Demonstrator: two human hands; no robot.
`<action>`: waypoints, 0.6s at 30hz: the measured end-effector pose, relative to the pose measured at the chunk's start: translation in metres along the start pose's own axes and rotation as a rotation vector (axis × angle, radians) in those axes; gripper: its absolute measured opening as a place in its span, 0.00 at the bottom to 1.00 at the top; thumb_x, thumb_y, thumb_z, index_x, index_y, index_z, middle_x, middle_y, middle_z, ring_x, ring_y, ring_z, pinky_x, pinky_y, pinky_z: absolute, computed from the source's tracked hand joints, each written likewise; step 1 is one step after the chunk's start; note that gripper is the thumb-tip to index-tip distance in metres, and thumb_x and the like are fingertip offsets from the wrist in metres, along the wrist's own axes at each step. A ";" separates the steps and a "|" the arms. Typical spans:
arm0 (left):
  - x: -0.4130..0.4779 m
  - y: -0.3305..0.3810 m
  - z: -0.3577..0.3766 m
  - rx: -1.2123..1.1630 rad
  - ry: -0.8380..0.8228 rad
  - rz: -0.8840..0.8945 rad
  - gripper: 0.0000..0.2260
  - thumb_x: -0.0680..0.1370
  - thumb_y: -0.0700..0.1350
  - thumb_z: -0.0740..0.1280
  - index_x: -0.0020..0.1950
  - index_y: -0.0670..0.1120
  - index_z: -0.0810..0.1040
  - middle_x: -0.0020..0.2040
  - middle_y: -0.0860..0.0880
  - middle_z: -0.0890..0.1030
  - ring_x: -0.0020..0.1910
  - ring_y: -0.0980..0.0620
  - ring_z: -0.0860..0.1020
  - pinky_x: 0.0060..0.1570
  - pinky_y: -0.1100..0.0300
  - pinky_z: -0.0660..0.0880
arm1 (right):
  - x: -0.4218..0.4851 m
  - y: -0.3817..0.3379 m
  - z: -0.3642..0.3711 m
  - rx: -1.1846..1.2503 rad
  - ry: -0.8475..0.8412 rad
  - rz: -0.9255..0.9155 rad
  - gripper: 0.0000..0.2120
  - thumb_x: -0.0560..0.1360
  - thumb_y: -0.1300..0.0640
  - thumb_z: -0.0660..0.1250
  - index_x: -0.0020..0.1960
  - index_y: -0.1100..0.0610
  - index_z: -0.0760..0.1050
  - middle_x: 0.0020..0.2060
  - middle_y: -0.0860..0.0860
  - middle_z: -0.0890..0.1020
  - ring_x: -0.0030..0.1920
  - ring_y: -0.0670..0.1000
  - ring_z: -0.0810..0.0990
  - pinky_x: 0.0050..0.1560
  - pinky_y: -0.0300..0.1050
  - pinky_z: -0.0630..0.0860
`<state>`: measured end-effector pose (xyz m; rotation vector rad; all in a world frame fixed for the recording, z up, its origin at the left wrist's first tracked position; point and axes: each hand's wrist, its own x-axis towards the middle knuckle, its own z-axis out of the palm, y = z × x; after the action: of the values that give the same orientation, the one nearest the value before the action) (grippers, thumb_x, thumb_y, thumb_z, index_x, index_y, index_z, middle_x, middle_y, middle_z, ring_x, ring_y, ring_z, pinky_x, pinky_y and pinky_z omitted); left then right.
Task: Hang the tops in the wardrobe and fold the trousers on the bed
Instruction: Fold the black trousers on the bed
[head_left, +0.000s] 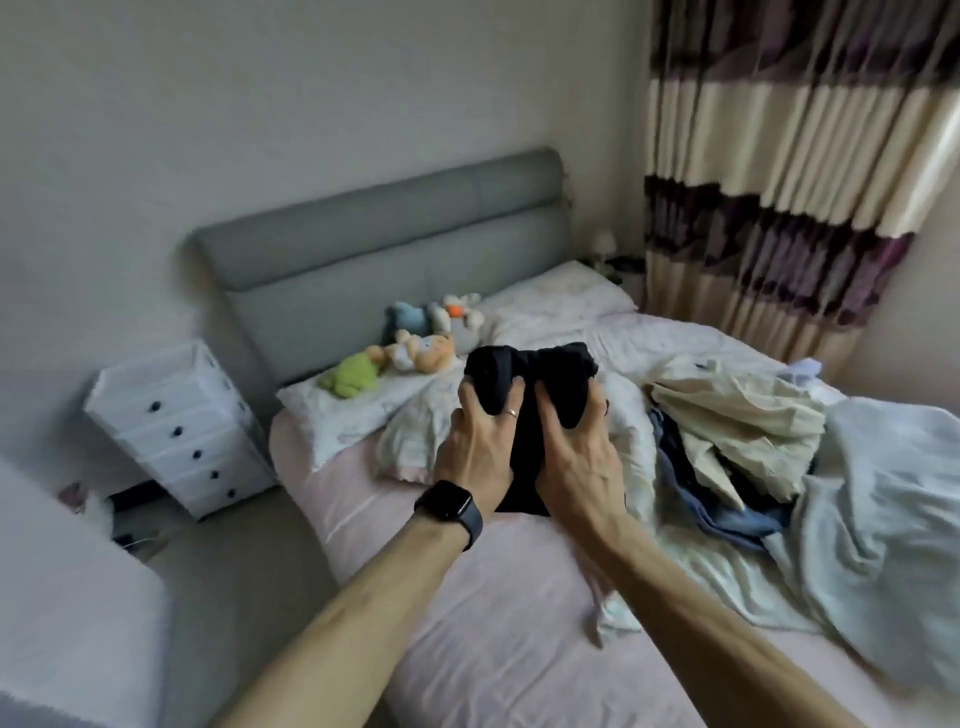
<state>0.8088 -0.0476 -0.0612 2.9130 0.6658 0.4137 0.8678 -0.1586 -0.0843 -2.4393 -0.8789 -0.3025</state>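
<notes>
You hold a bunched black garment (527, 374), soft, matte and lumpy, lifted over the pink-sheeted bed (415, 545). Your left hand (480, 447) and right hand (576, 452) each clutch a fistful of it, fingers curled into the cloth. A crumpled pile of cream and blue clothes (727, 431) lies just to the right.

Pink-sheeted bed (467, 649) with two pillows (332, 415), soft toys (415, 356), a rumpled duvet (883, 519), a heap of clothes (727, 415).
</notes>
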 end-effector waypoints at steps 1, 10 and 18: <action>-0.004 -0.017 -0.026 -0.005 0.057 -0.027 0.37 0.76 0.35 0.59 0.80 0.58 0.51 0.68 0.38 0.56 0.53 0.36 0.75 0.51 0.45 0.77 | 0.010 -0.025 -0.005 0.041 0.027 -0.056 0.38 0.73 0.63 0.67 0.80 0.48 0.58 0.75 0.65 0.55 0.53 0.69 0.78 0.42 0.57 0.81; -0.123 -0.170 -0.211 0.143 0.511 -0.307 0.40 0.74 0.35 0.69 0.77 0.61 0.54 0.68 0.45 0.55 0.53 0.35 0.78 0.40 0.46 0.79 | 0.006 -0.267 -0.038 0.460 0.216 -0.576 0.31 0.73 0.60 0.71 0.75 0.51 0.69 0.73 0.64 0.59 0.56 0.68 0.76 0.35 0.55 0.80; -0.282 -0.247 -0.313 0.434 0.651 -0.653 0.39 0.75 0.36 0.70 0.76 0.62 0.54 0.69 0.44 0.55 0.51 0.37 0.78 0.37 0.47 0.81 | -0.084 -0.442 -0.047 0.729 0.008 -0.835 0.33 0.77 0.59 0.66 0.78 0.45 0.61 0.77 0.63 0.51 0.50 0.70 0.80 0.37 0.57 0.81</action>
<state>0.3729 0.0678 0.1265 2.6280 1.9160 1.2550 0.5171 0.0595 0.1009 -1.3261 -1.6294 -0.2188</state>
